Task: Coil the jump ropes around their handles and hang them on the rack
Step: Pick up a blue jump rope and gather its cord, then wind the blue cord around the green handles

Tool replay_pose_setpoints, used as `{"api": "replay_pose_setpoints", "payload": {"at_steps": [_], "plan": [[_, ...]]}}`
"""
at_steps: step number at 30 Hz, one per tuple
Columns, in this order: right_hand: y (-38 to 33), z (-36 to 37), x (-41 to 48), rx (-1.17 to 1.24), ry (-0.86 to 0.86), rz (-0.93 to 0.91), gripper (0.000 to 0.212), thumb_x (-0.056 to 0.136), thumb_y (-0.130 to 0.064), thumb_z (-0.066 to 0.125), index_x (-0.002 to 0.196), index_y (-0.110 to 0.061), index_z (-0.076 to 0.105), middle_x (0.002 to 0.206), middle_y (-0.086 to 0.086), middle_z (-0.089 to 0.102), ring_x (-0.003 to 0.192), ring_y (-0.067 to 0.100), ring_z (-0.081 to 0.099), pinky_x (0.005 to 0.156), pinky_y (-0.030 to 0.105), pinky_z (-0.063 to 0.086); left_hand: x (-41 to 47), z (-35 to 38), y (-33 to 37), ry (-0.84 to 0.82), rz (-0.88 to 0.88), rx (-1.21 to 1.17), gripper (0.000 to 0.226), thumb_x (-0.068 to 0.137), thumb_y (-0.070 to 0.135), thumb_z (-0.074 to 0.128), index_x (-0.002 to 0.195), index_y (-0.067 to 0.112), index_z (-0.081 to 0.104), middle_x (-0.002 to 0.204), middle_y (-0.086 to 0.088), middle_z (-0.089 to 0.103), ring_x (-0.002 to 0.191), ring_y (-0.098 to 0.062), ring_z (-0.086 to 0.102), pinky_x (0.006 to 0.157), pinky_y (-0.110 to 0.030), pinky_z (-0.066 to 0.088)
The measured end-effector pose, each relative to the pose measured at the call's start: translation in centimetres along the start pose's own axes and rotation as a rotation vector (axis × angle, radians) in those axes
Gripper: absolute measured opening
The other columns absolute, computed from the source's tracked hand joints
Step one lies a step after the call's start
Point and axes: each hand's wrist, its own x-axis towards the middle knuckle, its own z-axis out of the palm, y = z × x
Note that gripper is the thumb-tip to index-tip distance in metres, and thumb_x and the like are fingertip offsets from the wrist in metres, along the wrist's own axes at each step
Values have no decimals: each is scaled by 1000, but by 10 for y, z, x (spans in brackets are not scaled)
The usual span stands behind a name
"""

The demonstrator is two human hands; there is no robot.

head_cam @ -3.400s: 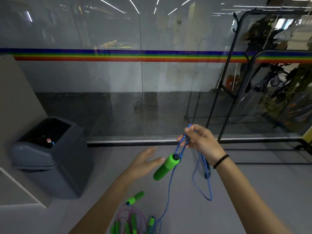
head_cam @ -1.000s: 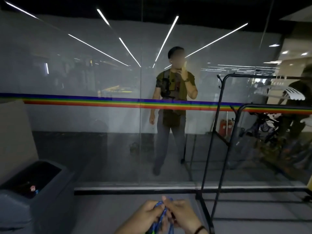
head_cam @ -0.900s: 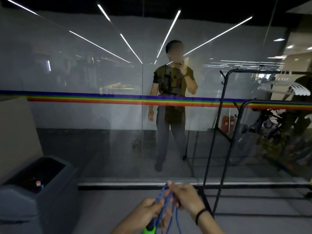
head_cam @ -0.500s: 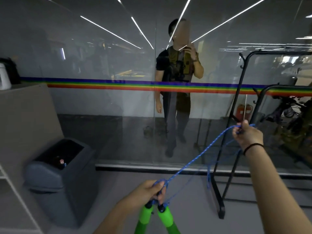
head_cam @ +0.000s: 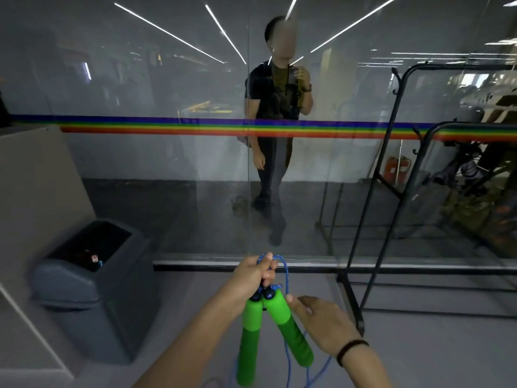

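Two green foam handles (head_cam: 251, 340) of one jump rope hang side by side, ends down, low in the middle of the view. My left hand (head_cam: 251, 278) grips the blue rope (head_cam: 285, 271) bunched just above the handle tops. A loop of that rope arcs over and runs down to the thumb of my right hand (head_cam: 321, 323), which pinches it beside the right handle. More rope trails below, out of frame. The black metal rack (head_cam: 351, 298) stands to the right, about an arm's length off.
A grey trash bin (head_cam: 92, 289) sits on the floor at left, against a beige counter (head_cam: 33, 191). A glass wall with a rainbow stripe (head_cam: 167, 127) spans the front; a person (head_cam: 279, 121) shows in it. Grey floor lies below.
My right hand had pulled the rope out taut toward the rack; it has come back down beside the handles. The handles now hang lower and fully in view.
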Motion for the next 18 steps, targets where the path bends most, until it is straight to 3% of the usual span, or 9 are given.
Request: {"api": "replay_pose_setpoints", "payload": {"at_steps": [3, 5, 7, 8, 10, 13, 16, 18], "plan": [[-4, -6, -5, 51, 51, -124, 68, 72, -80, 29, 106, -30, 60, 107, -1, 67, 104, 19, 60, 86, 29, 48, -3, 6, 6, -60, 1, 66, 36, 100, 18, 35, 65, 13, 46, 34, 11, 35, 34, -1, 35, 42, -11, 32], [-10, -5, -2, 333, -78, -307, 68, 61, -79, 53, 102, -26, 61, 101, -6, 69, 97, 12, 63, 87, 29, 51, -3, 10, 13, -92, -9, -45, 35, 100, 17, 34, 66, 12, 46, 37, 11, 37, 35, -3, 39, 43, -12, 36], [-16, 1, 1, 614, -155, -397, 60, 53, -48, 80, 102, -19, 60, 98, -2, 70, 92, 14, 66, 87, 33, 53, -1, 12, 18, -119, -36, -260, 35, 100, 16, 32, 67, 11, 44, 40, 9, 39, 36, -5, 42, 43, -12, 39], [-18, 4, 2, 729, -174, -409, 58, 51, -32, 84, 101, -15, 59, 93, -2, 70, 86, 13, 65, 82, 30, 55, 0, 13, 21, -117, -52, -375, 35, 100, 15, 31, 67, 10, 43, 41, 7, 41, 37, -5, 45, 44, -13, 41], [-26, 12, 0, 900, -164, -385, 48, 52, -12, 82, 95, -10, 59, 79, -4, 69, 73, 9, 64, 68, 23, 53, 2, 14, 19, -71, -57, -473, 35, 100, 14, 31, 67, 8, 43, 41, 4, 47, 39, -8, 52, 46, -15, 47], [-32, 26, -3, 1035, -142, -288, 25, 58, -7, 76, 81, -11, 69, 72, 1, 70, 66, 14, 64, 66, 29, 55, 2, 10, 9, 43, -51, -301, 36, 99, 21, 34, 72, 7, 54, 53, 4, 68, 50, -6, 64, 56, -17, 52], [-35, 25, 0, 1193, -72, -177, 11, 69, -2, 75, 77, -8, 71, 70, 8, 69, 61, 18, 64, 61, 29, 55, -9, 3, 1, -127, -184, -231, 56, 89, 54, 35, 81, 8, 68, 72, -1, 74, 65, -10, 68, 67, -22, 53], [-34, 16, 8, 1297, 49, -112, 8, 74, -2, 70, 82, -3, 67, 71, 12, 67, 60, 21, 63, 56, 27, 54, -28, 1, -7, -284, -309, -177, 60, 84, 64, 41, 90, 12, 71, 81, -6, 73, 75, -17, 69, 76, -30, 53]]}}
